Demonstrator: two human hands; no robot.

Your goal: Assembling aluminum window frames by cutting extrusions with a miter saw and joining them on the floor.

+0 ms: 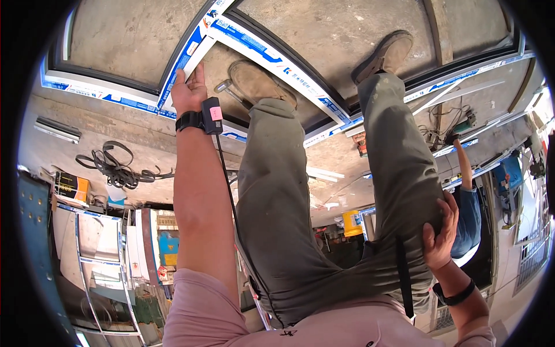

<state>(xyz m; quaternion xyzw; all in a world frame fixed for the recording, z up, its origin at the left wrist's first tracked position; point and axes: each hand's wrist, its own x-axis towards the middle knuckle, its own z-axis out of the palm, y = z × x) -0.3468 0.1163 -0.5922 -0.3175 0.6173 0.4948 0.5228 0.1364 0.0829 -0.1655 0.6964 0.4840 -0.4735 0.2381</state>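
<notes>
A large window frame (272, 58) lies below me, its pale profiles covered in blue and white protective film with black inner edging. My left hand (189, 92) is closed round a short crossbar (188, 55) of this frame, thumb on one side and fingers on the other. A small black box with a pink label (213, 115) is strapped at the left wrist, a cable running back from it. My right hand (442, 231) rests on my right thigh with its fingers stretched out and holds nothing. A metal rod-like piece (231, 92) lies inside the frame beside my left shoe.
My shoes (251, 81) stand within the frame's openings. A coil of black rubber strip (113, 165) lies on the concrete floor at left. Another person's arm (464, 165) reaches to a green power tool (462, 127) at right. A yellow bucket (351, 222) stands behind me.
</notes>
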